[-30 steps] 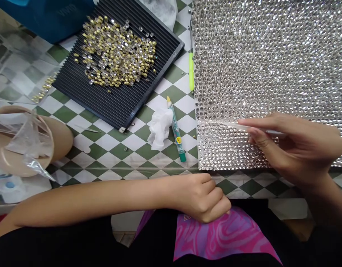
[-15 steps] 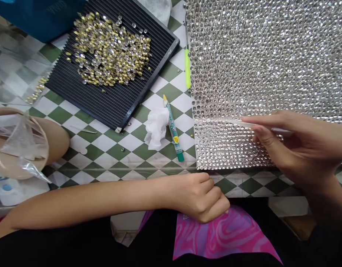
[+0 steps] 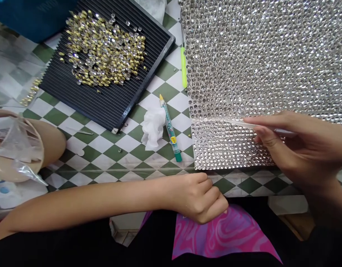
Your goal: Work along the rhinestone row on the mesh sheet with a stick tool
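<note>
My right hand (image 3: 301, 142) pinches a slim white pointed tool (image 3: 250, 126) between thumb and fingers. The tool lies low over a sheet set with rows of clear rhinestones (image 3: 260, 63), its tip pointing left along a gap between rows near the lower left. Whether the tip touches a stone cannot be made out. My left hand (image 3: 206, 196) is closed in a fist, knuckles up, at the table's front edge just below the sheet. Its palm is hidden, and nothing sticks out of it.
A black ridged tray (image 3: 84, 102) holds loose gold-backed rhinestones (image 3: 104, 52). Between tray and sheet lie a green pencil with a yellow tip (image 3: 171, 129), crumpled tissue (image 3: 153, 126) and a lime-handled tool (image 3: 183, 68). A beige cup with plastic bags (image 3: 54, 141) stands left.
The view has shifted slightly, so the tray, pencil and sheet appear a little further left. Both hands keep the same pose, and the white tool stays at the same gap.
</note>
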The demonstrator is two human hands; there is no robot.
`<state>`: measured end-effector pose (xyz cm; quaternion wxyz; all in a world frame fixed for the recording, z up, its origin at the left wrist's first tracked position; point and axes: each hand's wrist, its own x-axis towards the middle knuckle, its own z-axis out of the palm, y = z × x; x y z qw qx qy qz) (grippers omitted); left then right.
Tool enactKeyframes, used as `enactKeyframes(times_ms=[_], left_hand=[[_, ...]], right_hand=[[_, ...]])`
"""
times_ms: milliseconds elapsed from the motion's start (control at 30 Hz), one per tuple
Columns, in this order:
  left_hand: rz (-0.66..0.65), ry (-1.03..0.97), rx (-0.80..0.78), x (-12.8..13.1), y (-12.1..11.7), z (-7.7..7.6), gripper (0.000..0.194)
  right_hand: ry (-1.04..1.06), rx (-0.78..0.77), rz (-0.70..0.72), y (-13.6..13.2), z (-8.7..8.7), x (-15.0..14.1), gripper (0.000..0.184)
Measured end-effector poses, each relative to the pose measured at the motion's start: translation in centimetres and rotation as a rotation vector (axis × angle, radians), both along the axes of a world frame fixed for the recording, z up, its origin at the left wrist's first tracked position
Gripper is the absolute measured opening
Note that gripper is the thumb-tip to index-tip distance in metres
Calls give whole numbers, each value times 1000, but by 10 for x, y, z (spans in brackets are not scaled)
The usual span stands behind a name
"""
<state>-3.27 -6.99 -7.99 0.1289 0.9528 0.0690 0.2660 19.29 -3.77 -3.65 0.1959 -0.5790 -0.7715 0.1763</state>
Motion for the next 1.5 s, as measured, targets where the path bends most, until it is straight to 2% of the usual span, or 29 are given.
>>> enactKeyframes(times_ms=[233, 333, 567, 833, 1167, 1500], left_hand=[[-8, 28, -4, 0, 0, 1, 25], [-15, 34, -6, 0, 0, 1, 24], [-5, 24, -14, 0, 1, 2, 33], [-17, 41, -17, 0, 3, 4, 32], [-11, 45, -40, 0, 3, 5, 30], [-32, 71, -20, -1, 4, 5, 31]], right_hand=[[11, -16, -28, 0, 2, 1, 22], [68, 9, 4, 3, 0, 2, 19], [105, 9, -4, 1, -4, 8, 19], [130, 102, -11, -2, -4, 9, 21], [127, -13, -79, -5, -6, 15, 21], [110, 62, -76, -8, -6, 18, 21]])
